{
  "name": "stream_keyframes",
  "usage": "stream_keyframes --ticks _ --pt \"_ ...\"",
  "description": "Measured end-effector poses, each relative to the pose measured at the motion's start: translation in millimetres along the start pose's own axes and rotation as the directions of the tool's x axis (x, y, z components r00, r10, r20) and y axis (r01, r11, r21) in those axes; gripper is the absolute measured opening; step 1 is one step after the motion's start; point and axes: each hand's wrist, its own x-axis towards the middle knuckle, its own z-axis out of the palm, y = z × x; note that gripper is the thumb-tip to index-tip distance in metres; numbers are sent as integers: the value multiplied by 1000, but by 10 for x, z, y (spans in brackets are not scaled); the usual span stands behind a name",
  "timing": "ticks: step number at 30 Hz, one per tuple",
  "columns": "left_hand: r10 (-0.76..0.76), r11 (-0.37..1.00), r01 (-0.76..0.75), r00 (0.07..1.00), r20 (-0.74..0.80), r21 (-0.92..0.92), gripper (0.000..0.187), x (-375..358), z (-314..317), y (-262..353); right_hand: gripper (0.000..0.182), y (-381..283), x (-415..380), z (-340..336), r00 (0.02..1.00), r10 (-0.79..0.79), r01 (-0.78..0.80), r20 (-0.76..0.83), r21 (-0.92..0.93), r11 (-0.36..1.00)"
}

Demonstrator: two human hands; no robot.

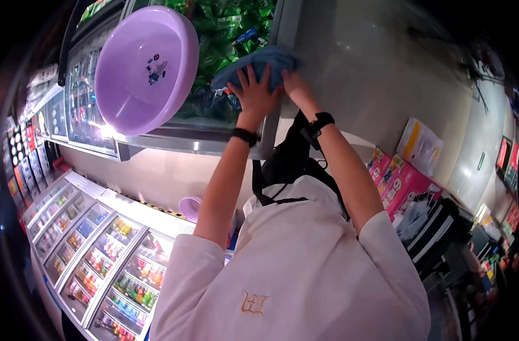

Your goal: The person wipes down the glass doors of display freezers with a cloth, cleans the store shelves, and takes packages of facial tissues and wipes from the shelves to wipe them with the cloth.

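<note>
Both hands press a blue cloth (259, 65) against the corner of a freezer lid (214, 108). The left hand (255, 94) lies flat on the cloth, fingers spread and open. The right hand (293, 84) rests on the cloth's edge just beside the left; its fingers are tucked under the fabric, so I cannot tell whether it grips or only presses. A purple basin (146, 68) sits on the glass well to the left hand's side.

To wipe well, I judge the palms should stay flat, the cloth bunched enough to hold, and strokes run along the metal frame (273, 122) beneath the hands. Keeping clear of the basin seems wise, since a wide sweep could knock it.
</note>
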Motion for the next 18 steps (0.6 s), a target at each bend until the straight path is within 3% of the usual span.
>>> stream_keyframes --ticks 2,4,7,8,9,10,13,14,17,18 --pt "-63 998 63 998 -31 -5 84 -93 27 204 54 30 228 -222 940 -35 89 339 -145 985" --pt "-132 991 129 989 -74 -40 88 -264 28 340 55 201 167 -194 919 -65 169 389 -239 956" --pt "-155 988 152 986 -69 -39 88 -526 70 489 53 572 8 -25 806 -47 242 590 -256 936" --pt "-194 974 197 980 33 -116 86 -530 51 515 53 128 -81 -278 863 105 46 495 -283 958" --pt "-218 952 239 968 127 -189 84 -377 -24 535 51 44 6 -240 913 81 25 401 -252 967" --pt "-219 953 238 969 115 -188 84 -159 -100 535 50 -44 77 -238 948 67 3 310 -219 976" --pt "-201 980 201 979 5 1 76 313 -232 453 52 -301 566 -228 907 304 -332 291 50 942" --pt "-189 982 189 982 -22 5 76 587 -253 400 55 -382 645 -366 894 268 -342 360 159 926" --pt "-81 996 76 993 -89 -53 75 1301 -134 269 56 -531 1251 -337 923 298 -342 243 169 924" --pt "-81 996 77 993 -89 -52 75 1544 -133 272 57 -637 1482 -387 957 261 -282 124 196 939"
